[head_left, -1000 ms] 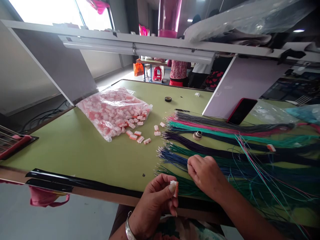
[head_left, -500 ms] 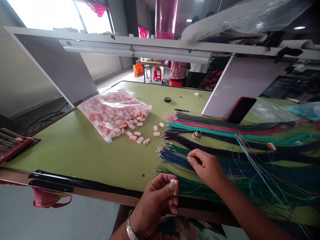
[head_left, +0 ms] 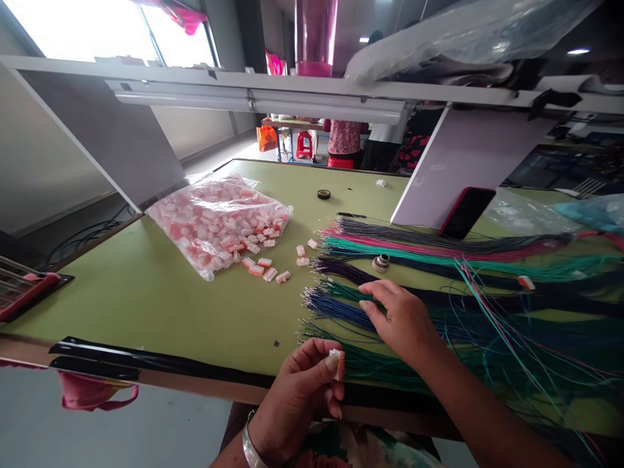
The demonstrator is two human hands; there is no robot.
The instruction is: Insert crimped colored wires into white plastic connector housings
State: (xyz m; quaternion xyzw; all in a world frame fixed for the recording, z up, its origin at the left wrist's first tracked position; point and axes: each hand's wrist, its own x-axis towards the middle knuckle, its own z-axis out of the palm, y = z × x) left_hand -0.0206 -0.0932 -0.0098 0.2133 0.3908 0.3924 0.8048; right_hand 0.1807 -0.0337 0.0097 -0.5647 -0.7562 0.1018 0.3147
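Between the thumb and fingers of my left hand (head_left: 312, 377) is a white and orange connector housing (head_left: 340, 365), held upright near the table's front edge. My right hand (head_left: 402, 318) hovers over the wire bundles, thumb and index finger apart, with nothing visible between them. Beneath it run blue wires (head_left: 336, 307) and dark green wires (head_left: 370, 365) with metal terminals at their left ends. Dark purple wires (head_left: 341, 268), teal wires (head_left: 361, 248), pink wires (head_left: 351, 238) and grey wires (head_left: 380, 227) lie farther back. Several loose connector housings (head_left: 270, 274) rest left of the wires.
A clear plastic bag (head_left: 205, 211) full of connector housings lies at the back left. Black tape (head_left: 324, 194), a small metal ring-like part (head_left: 381, 262) and a phone (head_left: 467, 213) leaning on the shelf's side panel (head_left: 424, 169) stand farther back. A lamp tube (head_left: 195, 97) hangs under the shelf.
My right thumb and index finger have parted from a near pinch, and the hand has shifted slightly left. My left hand still holds the connector housing. The whole view has shifted a little.
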